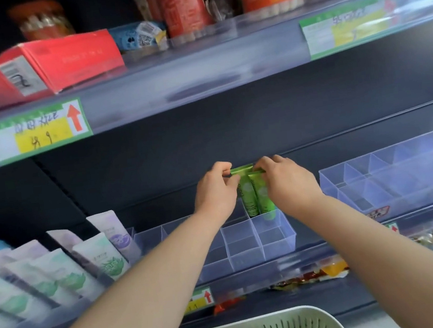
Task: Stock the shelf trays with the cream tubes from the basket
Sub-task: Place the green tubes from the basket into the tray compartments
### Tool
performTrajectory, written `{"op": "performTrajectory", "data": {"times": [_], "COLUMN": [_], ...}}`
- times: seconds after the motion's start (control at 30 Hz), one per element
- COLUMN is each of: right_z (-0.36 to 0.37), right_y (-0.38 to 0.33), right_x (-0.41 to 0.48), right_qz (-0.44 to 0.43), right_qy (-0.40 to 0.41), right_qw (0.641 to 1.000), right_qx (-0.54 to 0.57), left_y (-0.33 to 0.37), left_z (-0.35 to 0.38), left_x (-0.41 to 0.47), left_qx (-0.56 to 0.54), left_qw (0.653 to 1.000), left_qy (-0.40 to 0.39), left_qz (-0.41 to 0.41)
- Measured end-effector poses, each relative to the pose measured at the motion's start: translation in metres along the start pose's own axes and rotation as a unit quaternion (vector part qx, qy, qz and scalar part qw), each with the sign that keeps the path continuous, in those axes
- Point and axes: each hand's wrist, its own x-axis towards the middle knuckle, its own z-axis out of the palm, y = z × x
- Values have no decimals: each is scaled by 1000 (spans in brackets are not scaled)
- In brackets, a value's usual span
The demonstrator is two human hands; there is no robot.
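The clear divided tray (275, 241) sits mid-shelf, with a second clear tray (404, 175) at 3 o'clock from it and pale standing tubes (59, 272) at 9 o'clock. The slatted basket (258, 320) is at 6 o'clock, at the bottom edge of the view.

Two green cream tubes (256, 200) stand upright, caps down, side by side and touching. Their lower ends are in the tray's rear row at its right end; whether they share one compartment I cannot tell. They look light, with soft, squeezable, glossy bodies that are likely slick. The flat crimped seam on top seems the stiffest and surest place to pinch.

The left hand (215, 191) pinches the seam of the left tube between curled fingers and thumb. The right hand (289, 179) pinches the right tube's seam the same way.
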Motion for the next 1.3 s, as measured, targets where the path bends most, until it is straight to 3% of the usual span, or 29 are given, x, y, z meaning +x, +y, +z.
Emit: {"op": "performTrajectory", "data": {"times": [0.2,0.37,0.53,0.67,0.8,0.93,1.03,1.13,1.3], "right_z": [-7,-9,14,50,86,114,125,131,126], "right_y": [-9,-20,-27,-28,-23,-17,-11,-5,0], "right_x": [-25,-73,-140,-187,-216,-236,-247,-255,-249], "right_qz": [3,-26,-57,-64,-71,-35,-64,-93,-107], "right_qy": [61,119,102,13,-146,-362,-460,-524,-530], "right_qw": [998,992,993,998,987,931,884,845,839], "right_qx": [-24,-36,-26,-18,-12,-24,-53,-62,-63], "left_y": [1,-9,-35,-74,-117,-156,-174,-182,-175], "left_z": [-14,-19,-18,-9,10,30,41,51,62], "left_x": [-26,-68,-130,-186,-231,-263,-277,-286,-286], "left_qx": [12,-7,-74,-76,-35,67,128,163,189], "left_qw": [1000,996,989,992,997,979,954,939,924], "left_qy": [17,52,52,-2,-67,-182,-242,-268,-303], "left_qz": [13,78,116,99,17,-70,-124,-140,-135]}}
